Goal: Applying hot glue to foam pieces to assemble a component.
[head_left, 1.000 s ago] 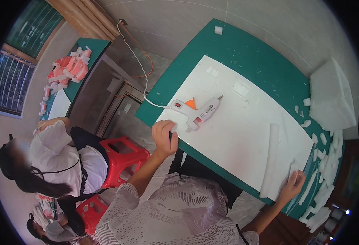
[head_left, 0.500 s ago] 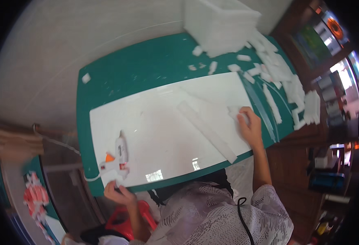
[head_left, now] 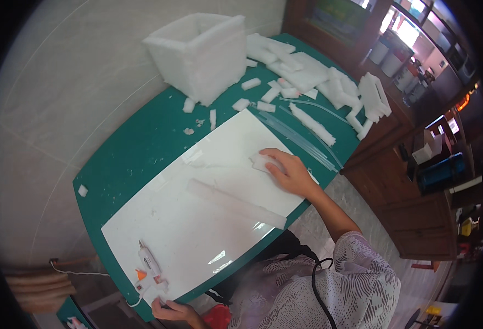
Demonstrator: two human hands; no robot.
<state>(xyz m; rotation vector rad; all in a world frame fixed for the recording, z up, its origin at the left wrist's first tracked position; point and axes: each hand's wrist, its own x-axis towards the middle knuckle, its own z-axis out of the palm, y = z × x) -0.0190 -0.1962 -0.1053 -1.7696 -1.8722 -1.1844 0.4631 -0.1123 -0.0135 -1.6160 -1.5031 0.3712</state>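
On a glossy white board (head_left: pixel 197 225), my right hand (head_left: pixel 288 171) is closed around a small white foam piece (head_left: pixel 259 161) near the board's right end. Its fingers hide part of that piece. A long white foam strip (head_left: pixel 236 203) lies slantwise on the board, just left of this hand. At the board's near left corner lies a white hot glue gun (head_left: pixel 150 262) with an orange trigger, its nozzle pointing away from me. My left hand (head_left: pixel 173 312) is at the near end of its handle, fingers curled on it.
The board rests on a green table (head_left: pixel 126 159). A white foam box (head_left: pixel 197 60), open at the top, stands at the back. Foam offcuts (head_left: pixel 302 71) and clear glue sticks (head_left: pixel 299 141) lie at the right. A white cord (head_left: pixel 82 272) runs left from the glue gun.
My view has turned to the right, so the table appears tilted and the foam box sits further left in the picture. Both hands keep their places at the foam piece and glue gun.
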